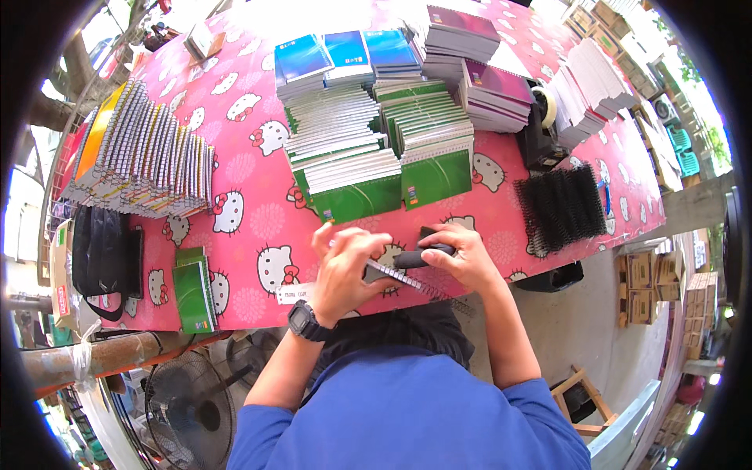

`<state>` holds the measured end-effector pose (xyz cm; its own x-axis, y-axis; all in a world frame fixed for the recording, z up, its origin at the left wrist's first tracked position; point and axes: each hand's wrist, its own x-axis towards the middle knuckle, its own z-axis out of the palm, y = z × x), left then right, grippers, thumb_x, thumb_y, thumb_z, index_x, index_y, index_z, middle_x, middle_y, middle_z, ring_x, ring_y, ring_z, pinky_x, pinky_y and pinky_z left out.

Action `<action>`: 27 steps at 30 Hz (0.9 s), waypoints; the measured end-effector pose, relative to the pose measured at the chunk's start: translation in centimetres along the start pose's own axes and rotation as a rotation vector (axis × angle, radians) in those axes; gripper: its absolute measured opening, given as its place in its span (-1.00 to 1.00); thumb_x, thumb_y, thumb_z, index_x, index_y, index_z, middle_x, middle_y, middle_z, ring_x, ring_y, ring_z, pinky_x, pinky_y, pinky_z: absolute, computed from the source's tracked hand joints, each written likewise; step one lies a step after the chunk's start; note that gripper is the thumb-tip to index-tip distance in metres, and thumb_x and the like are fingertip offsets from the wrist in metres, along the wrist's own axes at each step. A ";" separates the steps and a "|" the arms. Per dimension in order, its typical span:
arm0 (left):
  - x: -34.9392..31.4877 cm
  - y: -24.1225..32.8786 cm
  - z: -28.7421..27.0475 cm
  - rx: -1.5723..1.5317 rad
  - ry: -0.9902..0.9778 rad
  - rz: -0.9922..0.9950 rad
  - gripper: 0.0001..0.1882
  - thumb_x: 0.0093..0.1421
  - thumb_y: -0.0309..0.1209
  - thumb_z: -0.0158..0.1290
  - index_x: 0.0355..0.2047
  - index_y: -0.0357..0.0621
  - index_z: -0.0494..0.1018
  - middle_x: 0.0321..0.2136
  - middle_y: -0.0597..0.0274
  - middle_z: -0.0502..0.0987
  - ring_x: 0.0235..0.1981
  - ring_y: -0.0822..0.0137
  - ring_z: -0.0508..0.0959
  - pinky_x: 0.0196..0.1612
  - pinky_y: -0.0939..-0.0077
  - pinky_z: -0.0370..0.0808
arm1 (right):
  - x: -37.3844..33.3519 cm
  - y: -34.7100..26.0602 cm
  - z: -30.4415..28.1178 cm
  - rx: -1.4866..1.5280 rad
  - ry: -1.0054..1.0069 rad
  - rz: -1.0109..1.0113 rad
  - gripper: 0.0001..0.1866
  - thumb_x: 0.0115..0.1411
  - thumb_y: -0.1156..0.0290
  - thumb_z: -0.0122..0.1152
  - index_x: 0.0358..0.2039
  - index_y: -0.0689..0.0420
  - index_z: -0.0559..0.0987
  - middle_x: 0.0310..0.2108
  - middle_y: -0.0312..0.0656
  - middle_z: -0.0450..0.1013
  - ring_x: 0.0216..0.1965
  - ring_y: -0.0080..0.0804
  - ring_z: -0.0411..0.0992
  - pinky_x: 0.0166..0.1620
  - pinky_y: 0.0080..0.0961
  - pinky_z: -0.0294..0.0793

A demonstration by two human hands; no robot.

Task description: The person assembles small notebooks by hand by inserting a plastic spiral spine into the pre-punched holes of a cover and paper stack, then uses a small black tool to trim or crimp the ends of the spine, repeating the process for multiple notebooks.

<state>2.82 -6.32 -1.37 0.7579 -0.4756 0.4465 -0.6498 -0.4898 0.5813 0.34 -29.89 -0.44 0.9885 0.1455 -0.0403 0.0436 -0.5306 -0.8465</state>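
Close to the table's near edge, a small notebook [380,274] lies tilted, its punched binding edge facing right and a thin dark coil [439,294] trailing off that edge. My left hand [348,262] grips the notebook, thumb beneath and fingers curled above. In my right hand [464,254] is a black-handled hand tool [419,257], its tip against the binding edge; its exact kind is partly hidden by my fingers. Beyond my hands stand two stacks of green notebooks [360,200]. A pile of loose black binding coils [560,207] sits to the right.
Spiral-bound books [149,160] are stacked at the left, above a black bag [102,251]. A few green notebooks [193,294] lie near the front left edge. Blue notebooks [345,53], maroon notebooks [495,86] and a black tape dispenser [540,133] stand farther back. A fan [188,407] is below the table.
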 end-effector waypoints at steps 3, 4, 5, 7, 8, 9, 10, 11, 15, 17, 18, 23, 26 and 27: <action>-0.4 -1.8 0.8 -0.280 0.363 -0.094 -0.06 -0.38 -0.19 0.48 0.03 -0.13 0.26 -0.09 0.14 0.39 0.04 0.23 0.34 0.14 0.19 0.21 | -0.5 -0.9 -0.2 0.457 -0.127 -0.103 -0.63 0.04 0.17 0.29 -0.21 0.15 0.64 -0.09 0.07 0.48 0.01 -0.20 0.41 0.04 -0.32 0.35; -0.7 -2.1 1.3 -0.523 0.414 -0.224 -0.14 -0.37 -0.31 0.48 -0.03 -0.13 0.28 -0.13 0.18 0.41 0.01 0.29 0.36 0.10 0.27 0.29 | -0.7 -1.5 0.1 0.804 -0.257 -0.189 -0.63 0.06 0.19 0.27 -0.20 0.18 0.63 -0.08 0.07 0.48 0.04 -0.21 0.40 0.05 -0.33 0.34; -1.4 -2.8 1.6 -0.519 0.414 -0.231 -0.14 -0.37 -0.31 0.48 -0.03 -0.13 0.28 -0.13 0.18 0.41 0.01 0.29 0.36 0.10 0.27 0.29 | -0.9 -1.3 0.6 0.617 -0.268 -0.125 -0.62 0.08 0.21 0.25 -0.16 0.22 0.61 -0.04 0.06 0.46 0.09 -0.22 0.37 0.09 -0.35 0.31; -2.1 -4.0 1.9 -0.841 0.077 -0.374 -0.34 -0.27 -0.54 0.44 -0.18 -0.14 0.29 -0.27 0.29 0.41 -0.16 0.44 0.43 -0.09 0.52 0.44 | -0.7 0.0 0.7 0.567 -0.222 -0.157 -0.63 0.09 0.23 0.24 -0.16 0.21 0.61 -0.05 0.06 0.47 0.08 -0.21 0.37 0.09 -0.36 0.31; -2.5 -4.3 2.3 -0.840 0.079 -0.371 -0.34 -0.27 -0.54 0.44 -0.18 -0.14 0.29 -0.27 0.29 0.41 -0.16 0.44 0.43 -0.09 0.52 0.44 | -0.6 0.7 0.7 0.520 -0.177 -0.185 -0.65 0.10 0.25 0.23 -0.15 0.20 0.61 -0.06 0.06 0.47 0.08 -0.20 0.37 0.08 -0.37 0.32; -2.6 -4.1 2.4 -0.936 0.043 -0.394 -0.43 -0.22 -0.58 0.40 -0.24 -0.13 0.29 -0.32 0.33 0.40 -0.24 0.49 0.43 -0.16 0.56 0.46 | -0.3 0.6 0.7 0.474 -0.138 -0.211 -0.66 0.11 0.27 0.22 -0.15 0.19 0.61 -0.06 0.06 0.48 0.08 -0.20 0.37 0.08 -0.37 0.32; -2.6 -4.0 2.5 -1.032 0.007 -0.417 -0.50 -0.16 -0.63 0.36 -0.31 -0.11 0.28 -0.37 0.37 0.39 -0.31 0.54 0.43 -0.22 0.61 0.47 | -0.1 0.3 0.6 0.475 -0.143 -0.213 -0.66 0.11 0.27 0.22 -0.15 0.19 0.61 -0.06 0.06 0.48 0.08 -0.20 0.37 0.08 -0.37 0.32; -2.5 -4.0 2.5 -1.016 0.012 -0.420 -0.54 -0.14 -0.64 0.34 -0.35 -0.10 0.28 -0.37 0.36 0.39 -0.31 0.54 0.43 -0.20 0.59 0.47 | -0.1 -0.2 0.4 0.487 -0.213 -0.195 -0.66 0.12 0.26 0.22 -0.15 0.18 0.61 -0.07 0.06 0.49 0.06 -0.20 0.39 0.07 -0.36 0.33; -2.7 -4.1 2.4 -1.041 -0.008 -0.419 -0.54 -0.14 -0.65 0.34 -0.34 -0.10 0.28 -0.37 0.38 0.39 -0.30 0.55 0.42 -0.21 0.60 0.46 | 0.3 -0.3 1.0 0.483 -0.185 -0.051 -0.65 0.13 0.18 0.23 -0.18 0.15 0.63 -0.06 0.10 0.47 0.02 -0.17 0.42 0.01 -0.34 0.39; -2.9 -4.4 2.6 -1.037 -0.021 -0.400 -0.54 -0.14 -0.66 0.34 -0.35 -0.10 0.28 -0.37 0.39 0.38 -0.30 0.55 0.42 -0.21 0.62 0.46 | 0.5 -1.0 1.1 0.769 -0.260 -0.145 -0.63 0.14 0.14 0.22 -0.18 0.15 0.63 -0.04 0.10 0.46 0.02 -0.19 0.42 0.00 -0.34 0.40; -2.8 -4.3 2.5 -1.035 -0.023 -0.399 -0.54 -0.14 -0.66 0.34 -0.35 -0.10 0.28 -0.37 0.39 0.38 -0.30 0.55 0.42 -0.21 0.62 0.46 | 0.9 -1.1 1.3 0.480 -0.246 -0.122 -0.60 0.15 0.10 0.19 -0.16 0.15 0.62 -0.01 0.07 0.45 0.03 -0.23 0.40 0.01 -0.35 0.38; -2.7 -4.2 2.7 -1.093 -0.025 -0.405 -0.53 -0.16 -0.65 0.35 -0.36 -0.09 0.28 -0.36 0.40 0.37 -0.30 0.55 0.40 -0.20 0.63 0.44 | 0.9 -1.9 1.6 0.776 -0.301 -0.170 -0.50 0.14 0.00 0.16 -0.17 0.22 0.62 -0.01 0.11 0.44 0.02 -0.23 0.41 0.05 -0.35 0.35; -2.4 -3.6 2.5 -1.036 -0.062 -0.479 -0.50 -0.18 -0.68 0.34 -0.36 -0.05 0.26 -0.34 0.37 0.35 -0.27 0.49 0.37 -0.11 0.57 0.37 | 1.8 -1.4 2.2 0.060 -0.083 0.003 -0.57 0.12 0.10 0.21 -0.17 0.20 0.63 -0.03 0.12 0.44 0.02 -0.23 0.41 0.05 -0.35 0.35; -2.3 -3.1 2.1 -0.884 -0.030 -0.341 -0.51 -0.19 -0.66 0.35 -0.38 -0.05 0.26 -0.34 0.38 0.34 -0.28 0.50 0.37 -0.13 0.57 0.37 | 1.5 -1.5 1.8 0.312 -0.161 0.031 -0.57 0.12 0.10 0.22 -0.17 0.20 0.63 -0.04 0.12 0.45 0.03 -0.22 0.40 0.04 -0.34 0.36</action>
<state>3.03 -5.23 -5.63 0.8890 -0.4336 0.1469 -0.1049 0.1193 0.9873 1.53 -27.33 -0.15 0.9521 0.2765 -0.1302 -0.0564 -0.2597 -0.9640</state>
